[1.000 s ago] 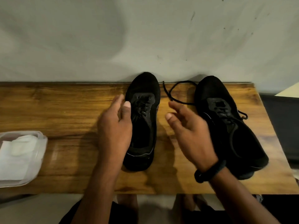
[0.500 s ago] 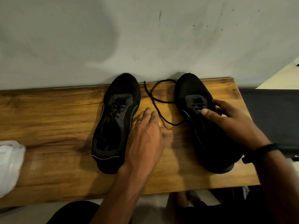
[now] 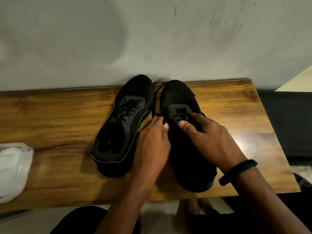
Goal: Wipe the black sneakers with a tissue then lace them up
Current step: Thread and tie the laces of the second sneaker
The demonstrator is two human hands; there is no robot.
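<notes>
Two black sneakers stand side by side on the wooden table (image 3: 55, 119), toes toward the wall. The left sneaker (image 3: 125, 125) is laced. A loose black lace (image 3: 156, 100) runs between the toes of the two shoes. My left hand (image 3: 152, 141) pinches the lace's near end between the two shoes. My right hand (image 3: 209, 137) grips the right sneaker (image 3: 179, 95) at its eyelet panel, thumb and forefinger around the tongue area. Both hands hide the right shoe's middle.
A clear plastic container (image 3: 25, 166) holding white tissues sits at the table's left front edge. The grey wall (image 3: 152, 39) rises right behind the shoes. The table's right edge (image 3: 270, 125) borders a dark drop. My knees are below the front edge.
The right sneaker has been drawn left, close beside the left one. My left hand went from lying flat on the table to pinching the lace end. My right hand stays on the right shoe.
</notes>
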